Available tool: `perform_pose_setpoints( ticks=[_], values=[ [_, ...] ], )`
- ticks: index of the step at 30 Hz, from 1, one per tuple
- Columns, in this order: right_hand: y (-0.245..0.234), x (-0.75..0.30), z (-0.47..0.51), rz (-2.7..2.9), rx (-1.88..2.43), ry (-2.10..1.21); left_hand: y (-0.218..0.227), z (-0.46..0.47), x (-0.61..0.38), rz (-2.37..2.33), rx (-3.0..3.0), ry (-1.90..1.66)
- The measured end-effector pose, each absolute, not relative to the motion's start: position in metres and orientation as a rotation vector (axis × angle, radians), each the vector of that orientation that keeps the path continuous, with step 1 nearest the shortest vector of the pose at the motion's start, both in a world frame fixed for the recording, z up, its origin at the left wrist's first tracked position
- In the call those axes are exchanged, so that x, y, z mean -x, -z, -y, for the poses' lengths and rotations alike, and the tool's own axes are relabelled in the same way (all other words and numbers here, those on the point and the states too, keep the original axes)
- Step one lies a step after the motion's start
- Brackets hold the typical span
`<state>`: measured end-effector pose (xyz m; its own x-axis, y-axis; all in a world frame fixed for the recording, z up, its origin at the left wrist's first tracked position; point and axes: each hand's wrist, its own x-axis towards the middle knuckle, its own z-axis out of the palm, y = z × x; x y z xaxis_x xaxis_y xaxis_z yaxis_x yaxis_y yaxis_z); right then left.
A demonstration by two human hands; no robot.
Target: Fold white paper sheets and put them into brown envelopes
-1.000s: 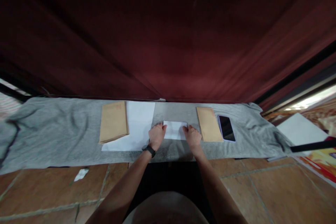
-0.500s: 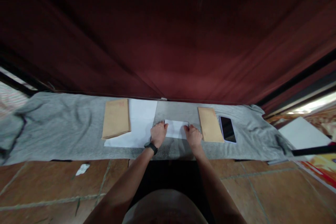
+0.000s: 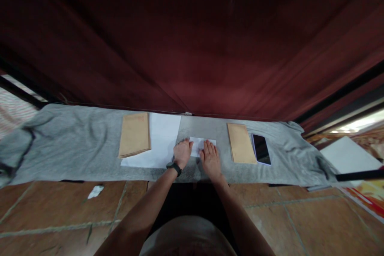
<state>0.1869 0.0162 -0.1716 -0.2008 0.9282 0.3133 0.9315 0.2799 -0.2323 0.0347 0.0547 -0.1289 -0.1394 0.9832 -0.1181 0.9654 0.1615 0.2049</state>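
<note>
A small folded white paper (image 3: 195, 146) lies on the grey cloth in front of me. My left hand (image 3: 182, 153), with a dark watch at the wrist, is closed on its left end, thumb at the edge and fingers curled. Flat across the right part of the paper rests my right hand (image 3: 210, 159), fingers stretched forward. To the left, a stack of brown envelopes (image 3: 135, 134) partly covers larger white sheets (image 3: 163, 140). A single-looking brown envelope (image 3: 241, 144) lies to the right of my right hand.
Beside the right envelope is a phone (image 3: 261, 149) with a dark screen. The grey cloth (image 3: 75, 144) covers a long narrow surface against a dark red panel (image 3: 192, 60). A crumpled white scrap (image 3: 96, 191) lies on the tiled floor (image 3: 60, 204). White board-like sheets (image 3: 349, 154) stand far right.
My right hand has moved left from the paper's right end and now lies flat on top of it. The left hand keeps its place at the left end.
</note>
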Motion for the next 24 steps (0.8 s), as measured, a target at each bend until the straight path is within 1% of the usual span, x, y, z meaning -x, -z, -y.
perform_pose_setpoints(
  ticks=[8, 13, 16, 18, 21, 24],
  values=[
    [0.182, -0.182, -0.011, 2.165, 1.741, 0.106, 0.132, -0.055, -0.034, -2.211, -1.910, -0.140],
    [0.184, -0.182, -0.011, 2.158, 1.719, 0.131, 0.124, -0.051, -0.035, -2.235, -1.910, -0.170],
    [0.185, -0.183, -0.011, 2.162, 1.726, 0.114, 0.123, -0.040, -0.039, -2.225, -2.004, -0.254],
    [0.185, -0.184, -0.011, 2.178, 1.745, 0.086, 0.127, -0.031, -0.045, -2.088, -2.176, -0.358],
    [0.187, -0.186, -0.010, 2.257, 1.754, 0.061, 0.142, -0.018, -0.057, -1.744, -2.410, -0.488],
    [0.189, -0.189, -0.009, 2.325, 1.738, 0.097, 0.156, -0.012, -0.065, -1.642, -2.438, -0.528]
  ],
)
